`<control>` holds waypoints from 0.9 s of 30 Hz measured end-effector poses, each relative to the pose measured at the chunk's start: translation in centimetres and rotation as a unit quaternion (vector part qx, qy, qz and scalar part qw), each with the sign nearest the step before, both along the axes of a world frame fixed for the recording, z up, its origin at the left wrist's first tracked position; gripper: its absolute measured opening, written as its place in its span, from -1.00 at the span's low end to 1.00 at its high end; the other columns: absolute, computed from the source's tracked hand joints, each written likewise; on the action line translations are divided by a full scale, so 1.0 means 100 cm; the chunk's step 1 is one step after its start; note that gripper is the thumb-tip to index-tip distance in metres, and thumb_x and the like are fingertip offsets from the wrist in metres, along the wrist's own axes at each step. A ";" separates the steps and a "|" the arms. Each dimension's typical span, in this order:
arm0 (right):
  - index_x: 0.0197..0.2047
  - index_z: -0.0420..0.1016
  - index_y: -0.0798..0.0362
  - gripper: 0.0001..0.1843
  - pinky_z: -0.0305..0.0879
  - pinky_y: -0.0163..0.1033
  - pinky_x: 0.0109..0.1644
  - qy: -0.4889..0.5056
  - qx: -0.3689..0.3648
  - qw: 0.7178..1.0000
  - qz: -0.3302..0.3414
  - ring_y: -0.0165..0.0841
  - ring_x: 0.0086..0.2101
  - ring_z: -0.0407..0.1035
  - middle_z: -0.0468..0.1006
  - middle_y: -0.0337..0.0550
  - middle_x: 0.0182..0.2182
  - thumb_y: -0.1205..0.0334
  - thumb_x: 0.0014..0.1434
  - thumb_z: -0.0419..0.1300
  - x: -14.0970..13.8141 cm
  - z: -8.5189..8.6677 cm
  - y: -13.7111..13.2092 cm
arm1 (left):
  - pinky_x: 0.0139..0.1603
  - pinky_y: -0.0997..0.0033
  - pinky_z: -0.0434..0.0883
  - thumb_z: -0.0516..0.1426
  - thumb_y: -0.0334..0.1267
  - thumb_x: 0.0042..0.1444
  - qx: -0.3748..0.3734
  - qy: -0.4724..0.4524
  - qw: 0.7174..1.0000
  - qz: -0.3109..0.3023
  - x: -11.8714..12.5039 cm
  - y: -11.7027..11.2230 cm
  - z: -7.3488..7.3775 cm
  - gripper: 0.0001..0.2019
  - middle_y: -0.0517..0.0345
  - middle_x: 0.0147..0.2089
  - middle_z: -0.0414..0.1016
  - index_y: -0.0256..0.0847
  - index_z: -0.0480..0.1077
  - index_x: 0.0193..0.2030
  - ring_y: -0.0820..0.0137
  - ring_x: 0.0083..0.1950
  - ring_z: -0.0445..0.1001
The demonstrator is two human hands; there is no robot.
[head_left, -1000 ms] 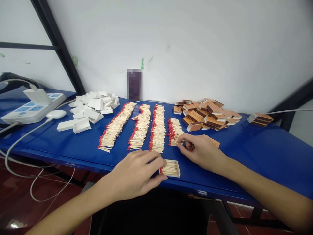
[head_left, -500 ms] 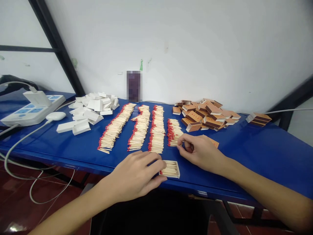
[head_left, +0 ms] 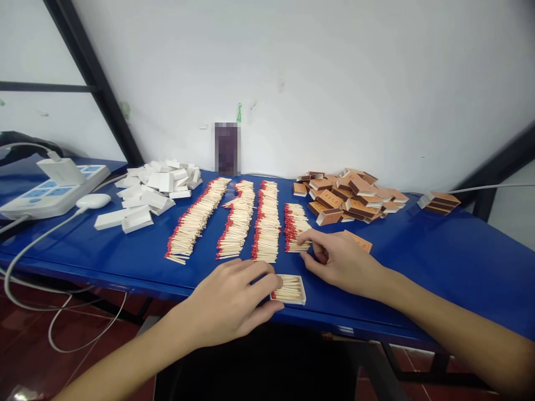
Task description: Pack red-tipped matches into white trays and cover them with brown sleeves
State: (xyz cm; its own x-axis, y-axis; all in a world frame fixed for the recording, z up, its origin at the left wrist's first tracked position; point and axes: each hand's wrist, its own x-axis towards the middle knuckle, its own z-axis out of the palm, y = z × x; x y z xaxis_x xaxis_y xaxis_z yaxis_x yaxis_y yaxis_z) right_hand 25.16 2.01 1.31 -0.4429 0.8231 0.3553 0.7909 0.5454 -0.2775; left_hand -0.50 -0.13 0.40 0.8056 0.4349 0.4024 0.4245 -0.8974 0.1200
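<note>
My left hand (head_left: 238,301) grips the left end of a small white matchbox tray (head_left: 303,292) near the table's front edge. Inside the tray lie red-tipped matches (head_left: 290,288), partly covered by my fingers. To the right, my right hand (head_left: 340,259) reaches to the near end of a short row of matches (head_left: 296,220). Its index finger is over or touching the matches, thumb apart below it, with nothing visible between them. An orange matchbox sleeve (head_left: 360,241) lies partly hidden behind this hand.
Three longer match rows (head_left: 267,223) stretch across the blue table (head_left: 137,256). White trays (head_left: 161,181) are heaped at back left, orange sleeves (head_left: 346,195) at back right. A power strip (head_left: 54,192) with cables sits far left. A pixelated upright object (head_left: 228,149) leans on the wall.
My right thumb and index finger have moved apart, the index finger shifting slightly left over the short match row. My left hand stays on the tray.
</note>
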 end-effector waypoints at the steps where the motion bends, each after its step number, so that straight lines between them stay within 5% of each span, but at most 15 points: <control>1: -0.17 0.47 0.09 -0.84 0.06 -0.35 -0.51 -0.001 0.001 1.000 0.002 -0.47 -0.67 0.16 0.26 -0.42 -0.69 0.29 0.20 0.10 0.000 0.000 0.000 | -0.16 0.24 0.46 0.05 -0.19 0.38 0.001 0.000 1.000 0.000 0.000 0.000 0.000 -0.84 0.12 -0.09 0.49 -0.19 0.34 -0.02 0.30 -0.17 0.51; 27: -0.27 0.50 0.06 -0.87 0.07 -0.36 -0.49 0.004 -0.007 0.999 0.039 -0.49 -0.65 0.16 0.31 -0.38 -0.65 0.34 0.18 0.11 0.001 0.000 -0.003 | -0.16 0.23 0.46 0.04 -0.17 0.39 -0.002 0.007 1.000 0.002 0.000 0.000 0.000 -0.83 0.10 -0.09 0.50 -0.19 0.29 0.00 0.27 -0.16 0.52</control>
